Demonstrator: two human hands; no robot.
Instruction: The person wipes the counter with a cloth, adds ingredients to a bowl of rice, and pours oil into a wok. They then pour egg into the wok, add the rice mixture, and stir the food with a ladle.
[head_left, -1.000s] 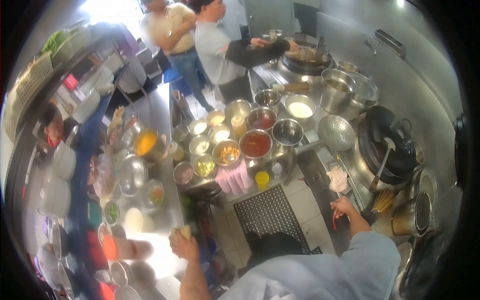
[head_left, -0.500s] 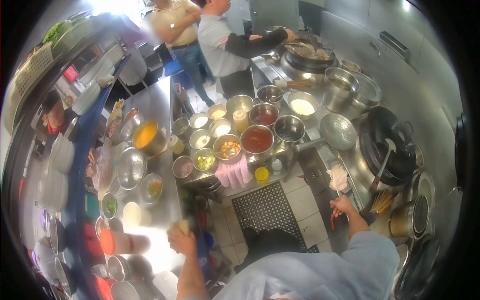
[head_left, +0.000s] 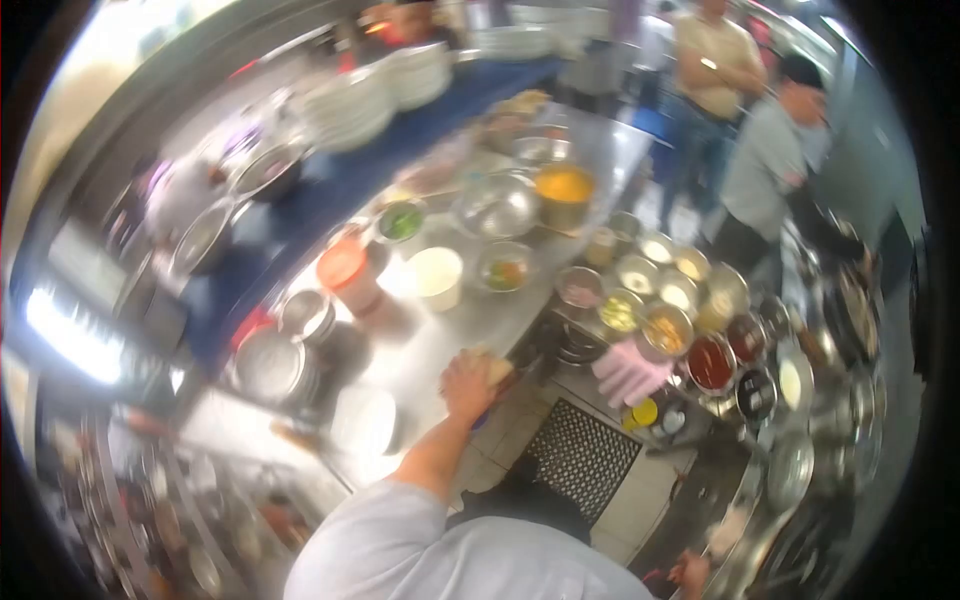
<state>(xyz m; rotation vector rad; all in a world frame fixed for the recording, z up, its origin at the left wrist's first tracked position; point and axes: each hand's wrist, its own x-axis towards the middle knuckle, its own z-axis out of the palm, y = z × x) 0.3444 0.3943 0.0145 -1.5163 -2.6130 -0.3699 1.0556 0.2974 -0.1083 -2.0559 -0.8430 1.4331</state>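
At the front edge of the steel counter [head_left: 415, 345], my left hand [head_left: 466, 386] lies closed over a tan cloth-like pad [head_left: 495, 369]. Left of that hand is a white oval dish [head_left: 363, 421], with a white tub [head_left: 436, 278] and an orange-lidded container [head_left: 346, 272] farther back. Low at the right, my right hand [head_left: 690, 571] is blurred, its fingers curled beside a small red strip [head_left: 652, 575]. A pale crumpled cloth [head_left: 726, 532] lies just beyond it.
Bowls of sauces and chopped food stand beyond the floor mat [head_left: 582, 460], with pink cloth [head_left: 630, 372] hanging in front. A wok [head_left: 815, 545] sits at right. Stacked plates [head_left: 350, 105] line the blue shelf [head_left: 470, 90]. Two people [head_left: 755, 165] stand at back right.
My view has swung left, bringing the counter and shelf toward the centre and the stove to the right edge. My left hand stays on the tan pad at the counter edge.
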